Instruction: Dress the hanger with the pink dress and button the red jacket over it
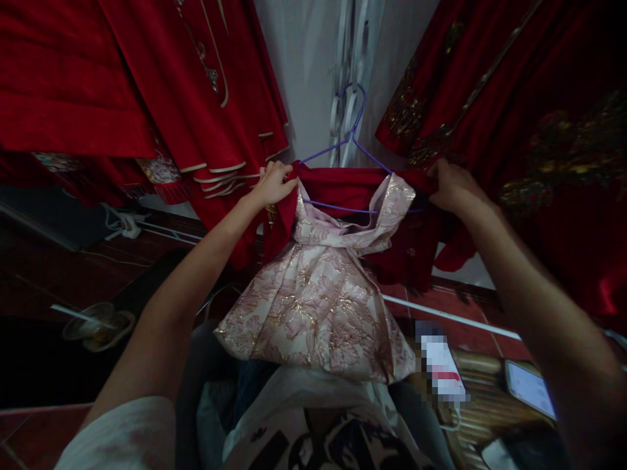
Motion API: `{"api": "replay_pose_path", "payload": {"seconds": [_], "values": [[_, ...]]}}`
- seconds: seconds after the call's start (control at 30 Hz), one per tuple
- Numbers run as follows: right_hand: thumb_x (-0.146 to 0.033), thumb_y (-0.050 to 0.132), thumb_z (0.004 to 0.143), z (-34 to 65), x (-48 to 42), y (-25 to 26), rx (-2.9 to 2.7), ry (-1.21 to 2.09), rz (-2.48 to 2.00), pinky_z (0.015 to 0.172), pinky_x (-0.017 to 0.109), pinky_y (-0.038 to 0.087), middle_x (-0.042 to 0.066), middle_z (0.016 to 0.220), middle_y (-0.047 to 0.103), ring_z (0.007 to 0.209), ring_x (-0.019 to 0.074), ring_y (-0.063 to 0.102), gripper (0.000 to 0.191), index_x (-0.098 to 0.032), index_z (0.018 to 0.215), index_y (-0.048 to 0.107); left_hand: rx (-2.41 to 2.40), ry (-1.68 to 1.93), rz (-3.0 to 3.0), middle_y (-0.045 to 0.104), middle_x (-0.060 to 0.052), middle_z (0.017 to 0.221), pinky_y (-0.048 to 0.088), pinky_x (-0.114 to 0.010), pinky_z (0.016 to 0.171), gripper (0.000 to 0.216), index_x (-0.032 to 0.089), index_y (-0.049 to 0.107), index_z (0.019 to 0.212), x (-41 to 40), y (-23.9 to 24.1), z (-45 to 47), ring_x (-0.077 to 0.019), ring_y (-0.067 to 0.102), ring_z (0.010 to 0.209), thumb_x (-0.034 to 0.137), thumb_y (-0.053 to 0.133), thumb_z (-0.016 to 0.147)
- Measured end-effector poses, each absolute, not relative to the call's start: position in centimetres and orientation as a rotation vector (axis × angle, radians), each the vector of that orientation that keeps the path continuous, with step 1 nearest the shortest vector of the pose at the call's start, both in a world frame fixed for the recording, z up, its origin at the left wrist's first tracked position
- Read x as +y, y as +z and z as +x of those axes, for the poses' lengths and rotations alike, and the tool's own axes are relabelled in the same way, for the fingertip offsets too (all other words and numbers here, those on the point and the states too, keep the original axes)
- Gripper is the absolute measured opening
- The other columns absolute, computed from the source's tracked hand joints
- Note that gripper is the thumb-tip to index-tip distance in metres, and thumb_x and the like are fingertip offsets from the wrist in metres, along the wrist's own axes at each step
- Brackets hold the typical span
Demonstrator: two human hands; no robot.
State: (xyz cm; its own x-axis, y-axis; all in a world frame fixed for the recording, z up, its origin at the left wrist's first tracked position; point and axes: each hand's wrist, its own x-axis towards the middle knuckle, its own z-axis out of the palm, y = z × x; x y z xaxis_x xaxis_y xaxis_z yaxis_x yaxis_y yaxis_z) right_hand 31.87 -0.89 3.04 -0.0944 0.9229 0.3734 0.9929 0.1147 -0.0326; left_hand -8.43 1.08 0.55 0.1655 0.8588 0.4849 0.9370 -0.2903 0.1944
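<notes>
A small pink and gold brocade dress [323, 300] hangs from a purple hanger [363, 140], its skirt spread toward my lap. Behind its neckline, a red garment [343, 186] is stretched sideways across the hanger. My left hand [277, 183] pinches the red garment at its left shoulder, close to the dress strap. On the other side, my right hand [453, 186] is closed on the red cloth, a little apart from the right strap; its fingertips are partly hidden in shadow. The hanger's hook meets white metal hooks [343, 114] in front of a pale wall.
Red garments with gold trim [196, 85] hang at the left, and darker red embroidered ones [553, 150] at the right. A phone [529, 388] and a blurred-out device lie on a slatted wooden surface [475, 418]. A clear cup [93, 321] with a straw stands at the lower left.
</notes>
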Motion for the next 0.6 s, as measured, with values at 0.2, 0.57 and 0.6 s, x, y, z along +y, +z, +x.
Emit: {"api": "replay_pose_path", "payload": {"seconds": [0.2, 0.57, 0.6], "values": [[-0.013, 0.068, 0.066, 31.7, -4.1, 4.0, -2.183, -0.244, -2.036, 0.066, 0.032, 0.043, 0.014, 0.103, 0.063, 0.085, 0.0266, 0.062, 0.062, -0.018, 0.124, 0.044, -1.741, -0.732, -2.256, 0.057, -0.013, 0.111, 0.035, -0.05, 0.097, 0.024, 0.021, 0.06, 0.1, -0.2, 0.6, -8.4, -0.0333, 0.046, 0.117, 0.036, 0.046, 0.087], [-0.03, 0.063, 0.082, 30.3, -4.8, 3.8, -1.961, -0.312, -1.574, 0.068, 0.031, 0.042, 0.01, 0.081, 0.068, 0.073, 0.0224, 0.062, 0.016, -0.019, 0.093, 0.064, -1.684, -0.718, -2.287, 0.053, -0.014, 0.115, 0.035, -0.051, 0.098, 0.023, 0.018, 0.057, 0.099, -2.2, 0.2, -7.2, -0.0338, 0.045, 0.116, 0.036, 0.049, 0.087], [-0.032, 0.06, 0.085, 30.2, -4.7, 3.7, -1.948, -0.315, -1.553, 0.068, 0.031, 0.041, 0.011, 0.079, 0.068, 0.072, 0.0222, 0.062, 0.015, -0.019, 0.091, 0.064, -1.661, -0.76, -2.287, 0.052, -0.014, 0.116, 0.035, -0.051, 0.098, 0.022, 0.018, 0.057, 0.096, -2.3, 0.1, -7.1, -0.0338, 0.045, 0.116, 0.037, 0.051, 0.086]]}}
